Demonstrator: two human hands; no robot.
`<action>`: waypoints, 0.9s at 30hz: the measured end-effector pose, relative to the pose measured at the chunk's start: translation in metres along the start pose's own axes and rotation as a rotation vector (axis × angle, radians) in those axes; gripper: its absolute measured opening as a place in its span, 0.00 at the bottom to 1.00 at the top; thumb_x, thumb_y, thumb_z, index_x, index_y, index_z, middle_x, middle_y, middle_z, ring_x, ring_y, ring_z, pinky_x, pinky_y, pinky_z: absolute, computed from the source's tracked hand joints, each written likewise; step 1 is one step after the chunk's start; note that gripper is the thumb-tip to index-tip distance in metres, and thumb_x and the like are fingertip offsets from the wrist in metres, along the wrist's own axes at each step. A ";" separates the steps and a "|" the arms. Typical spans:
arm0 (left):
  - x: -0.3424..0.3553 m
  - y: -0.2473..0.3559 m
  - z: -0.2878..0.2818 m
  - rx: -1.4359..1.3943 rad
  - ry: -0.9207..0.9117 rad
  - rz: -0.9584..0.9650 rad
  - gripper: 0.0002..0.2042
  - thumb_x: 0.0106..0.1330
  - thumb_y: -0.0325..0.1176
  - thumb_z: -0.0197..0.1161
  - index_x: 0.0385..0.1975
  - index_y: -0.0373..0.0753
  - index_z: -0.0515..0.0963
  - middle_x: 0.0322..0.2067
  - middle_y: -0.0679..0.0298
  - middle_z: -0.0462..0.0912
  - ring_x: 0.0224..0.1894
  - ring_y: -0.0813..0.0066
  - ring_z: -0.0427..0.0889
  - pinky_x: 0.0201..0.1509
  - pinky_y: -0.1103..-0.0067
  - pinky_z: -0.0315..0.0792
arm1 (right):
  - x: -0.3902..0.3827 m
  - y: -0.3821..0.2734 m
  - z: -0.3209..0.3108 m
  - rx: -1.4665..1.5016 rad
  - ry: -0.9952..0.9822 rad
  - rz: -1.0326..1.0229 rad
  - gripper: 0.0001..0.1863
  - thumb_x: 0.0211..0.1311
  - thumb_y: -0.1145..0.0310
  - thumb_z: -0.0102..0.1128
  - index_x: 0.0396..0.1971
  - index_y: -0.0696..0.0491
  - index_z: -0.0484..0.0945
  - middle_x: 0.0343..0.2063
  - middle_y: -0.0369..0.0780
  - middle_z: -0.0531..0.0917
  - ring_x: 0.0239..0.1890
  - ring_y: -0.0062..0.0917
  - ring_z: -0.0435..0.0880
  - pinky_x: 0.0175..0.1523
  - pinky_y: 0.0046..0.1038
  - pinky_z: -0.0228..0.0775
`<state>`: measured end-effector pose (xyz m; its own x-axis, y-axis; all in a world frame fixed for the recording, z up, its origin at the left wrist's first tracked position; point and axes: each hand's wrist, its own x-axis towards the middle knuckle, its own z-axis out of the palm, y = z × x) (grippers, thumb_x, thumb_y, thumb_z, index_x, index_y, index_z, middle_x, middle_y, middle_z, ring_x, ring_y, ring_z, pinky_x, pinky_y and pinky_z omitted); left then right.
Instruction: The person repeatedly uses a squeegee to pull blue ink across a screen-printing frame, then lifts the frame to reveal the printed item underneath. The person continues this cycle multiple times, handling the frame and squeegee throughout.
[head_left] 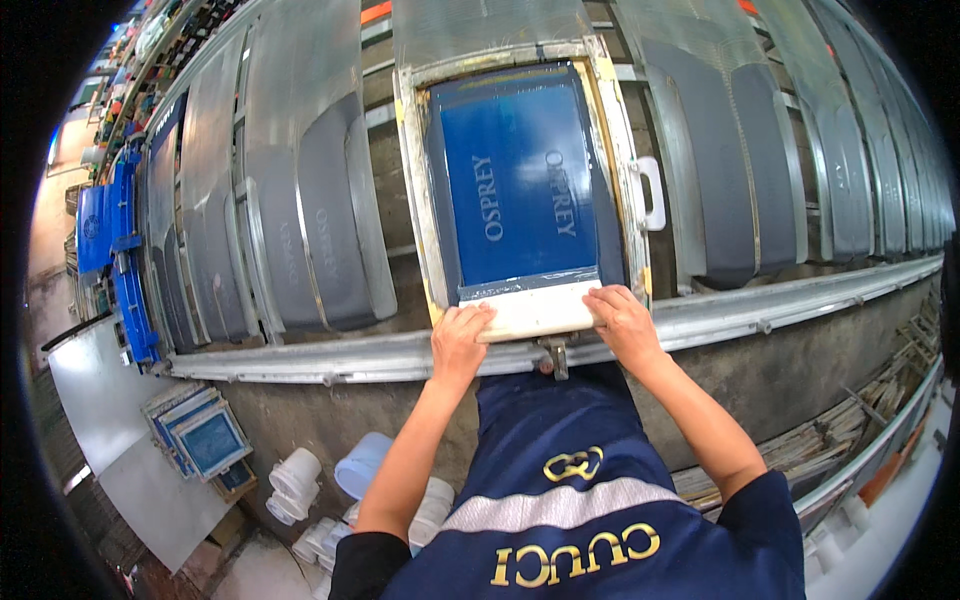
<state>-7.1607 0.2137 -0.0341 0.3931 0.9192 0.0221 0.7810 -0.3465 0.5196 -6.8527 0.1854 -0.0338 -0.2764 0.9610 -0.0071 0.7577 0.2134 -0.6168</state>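
A screen-printing frame [410, 180] with a worn, pale border lies over a board straight in front of me. Its blue mesh [515, 130] carries two lines of pale lettering. Across the near end of the mesh is a wide white squeegee [532, 312]. My left hand [460, 342] is closed on the squeegee's left end, and my right hand [622, 322] grips its right end. The blade's lower edge is hard to make out. From the frame's right side sticks out a white handle [655, 195].
Dark grey cut pieces [320, 230] lie on long metal boards to both sides. A metal rail [280, 362] runs along the near edge, with a clamp [558, 360] by my waist. Below left are stacked screens [212, 440], white buckets [293, 478] and a blue tub [362, 465].
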 end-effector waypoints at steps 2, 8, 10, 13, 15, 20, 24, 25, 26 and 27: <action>-0.011 0.001 -0.005 0.010 -0.010 0.059 0.23 0.44 0.14 0.63 0.42 0.41 0.85 0.43 0.64 0.87 0.43 0.60 0.82 0.46 0.67 0.77 | -0.007 -0.008 -0.006 -0.013 -0.026 -0.011 0.28 0.41 0.81 0.72 0.49 0.56 0.82 0.50 0.42 0.83 0.55 0.38 0.80 0.59 0.36 0.76; 0.058 -0.003 -0.036 -0.137 -0.449 -0.252 0.14 0.57 0.32 0.72 0.44 0.41 0.86 0.41 0.55 0.88 0.46 0.55 0.86 0.51 0.67 0.78 | 0.050 0.019 -0.038 0.106 -0.235 0.056 0.16 0.55 0.69 0.72 0.44 0.56 0.84 0.39 0.47 0.87 0.45 0.43 0.87 0.53 0.40 0.78; 0.095 -0.034 -0.029 -0.156 -0.665 -0.239 0.18 0.52 0.35 0.78 0.42 0.37 0.86 0.35 0.55 0.88 0.40 0.63 0.87 0.47 0.71 0.77 | 0.079 0.033 -0.038 0.126 -0.362 0.146 0.20 0.54 0.63 0.75 0.44 0.58 0.85 0.36 0.49 0.88 0.40 0.45 0.88 0.51 0.39 0.79; 0.128 -0.071 -0.007 -0.315 -0.915 -0.268 0.20 0.50 0.35 0.81 0.41 0.34 0.86 0.33 0.62 0.88 0.37 0.73 0.84 0.44 0.74 0.76 | 0.115 0.051 -0.032 0.256 -0.727 0.346 0.23 0.56 0.57 0.78 0.42 0.60 0.86 0.28 0.43 0.87 0.29 0.27 0.87 0.39 0.28 0.80; 0.144 -0.087 0.007 -0.430 -1.062 -0.329 0.19 0.50 0.35 0.82 0.41 0.36 0.86 0.32 0.67 0.88 0.35 0.78 0.82 0.41 0.76 0.75 | 0.132 0.070 -0.023 0.388 -0.885 0.422 0.22 0.57 0.57 0.78 0.42 0.60 0.86 0.27 0.40 0.86 0.28 0.21 0.85 0.37 0.24 0.80; 0.232 -0.091 -0.032 -0.600 -1.208 -0.447 0.19 0.51 0.37 0.83 0.42 0.41 0.86 0.29 0.77 0.84 0.30 0.89 0.77 0.32 0.85 0.68 | 0.212 0.100 -0.062 0.545 -1.028 0.534 0.23 0.57 0.55 0.79 0.42 0.59 0.85 0.28 0.35 0.85 0.28 0.16 0.83 0.36 0.21 0.79; 0.332 -0.107 -0.071 -0.370 -0.853 -0.234 0.22 0.50 0.34 0.82 0.45 0.35 0.86 0.34 0.70 0.86 0.38 0.81 0.82 0.44 0.79 0.75 | 0.312 0.107 -0.114 0.321 -0.684 0.323 0.16 0.60 0.60 0.76 0.36 0.58 0.85 0.27 0.34 0.85 0.31 0.17 0.84 0.36 0.23 0.78; 0.353 -0.120 -0.075 -0.282 -0.714 -0.117 0.21 0.49 0.35 0.81 0.44 0.35 0.86 0.34 0.65 0.88 0.39 0.75 0.83 0.46 0.76 0.76 | 0.336 0.103 -0.124 0.199 -0.566 0.222 0.19 0.57 0.58 0.77 0.36 0.60 0.85 0.25 0.40 0.85 0.30 0.24 0.84 0.38 0.28 0.79; 0.369 -0.122 -0.080 -0.161 -0.570 -0.050 0.21 0.49 0.36 0.80 0.44 0.37 0.86 0.35 0.61 0.89 0.39 0.70 0.85 0.47 0.74 0.77 | 0.352 0.096 -0.132 -0.034 -0.418 0.115 0.20 0.55 0.58 0.77 0.38 0.60 0.85 0.27 0.44 0.86 0.32 0.31 0.85 0.41 0.32 0.79; 0.377 -0.125 -0.078 -0.051 -0.436 0.013 0.20 0.49 0.37 0.79 0.43 0.38 0.87 0.36 0.57 0.89 0.40 0.65 0.87 0.49 0.72 0.77 | 0.359 0.095 -0.132 -0.261 -0.280 0.019 0.22 0.52 0.58 0.77 0.40 0.60 0.85 0.29 0.48 0.86 0.33 0.38 0.86 0.43 0.35 0.79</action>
<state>-7.1479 0.6185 -0.0244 0.5792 0.7462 -0.3282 0.7540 -0.3374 0.5636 -6.8020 0.5735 0.0090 -0.3848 0.8875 -0.2536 0.8791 0.2687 -0.3938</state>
